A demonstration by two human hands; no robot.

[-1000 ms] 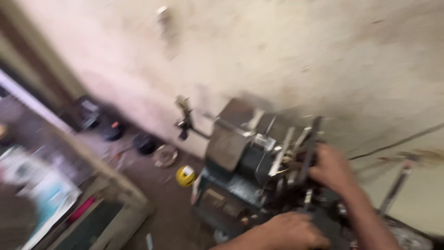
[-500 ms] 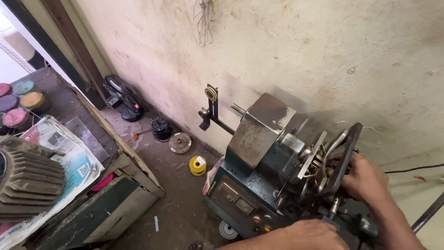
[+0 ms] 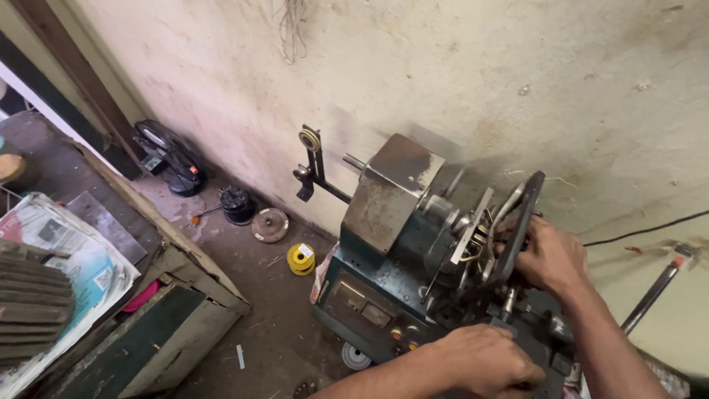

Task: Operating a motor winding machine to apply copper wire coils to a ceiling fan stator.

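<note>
A dark green winding machine (image 3: 369,295) with a grey metal housing (image 3: 391,188) stands on the floor against the wall. My right hand (image 3: 550,255) grips the dark ring-shaped wheel (image 3: 517,222) at the machine's right end. My left hand (image 3: 484,362) rests, fingers curled, on the machine's front lower right, by the small control buttons (image 3: 402,334); what it grips is hidden. A black arm with a small pulley (image 3: 310,140) sticks out to the machine's left.
A yellow spool (image 3: 300,258), a round metal disc (image 3: 270,224) and black motor parts (image 3: 238,204) lie on the floor by the wall. A wooden bench (image 3: 170,251) with newspaper (image 3: 81,266) and a ribbed metal part (image 3: 29,310) stands left. A black cable (image 3: 650,225) runs along the wall.
The view has swung and steadied, so the machine now sits more centred and sharp. Both hands stay at the machine's right end, the right one on the wheel.
</note>
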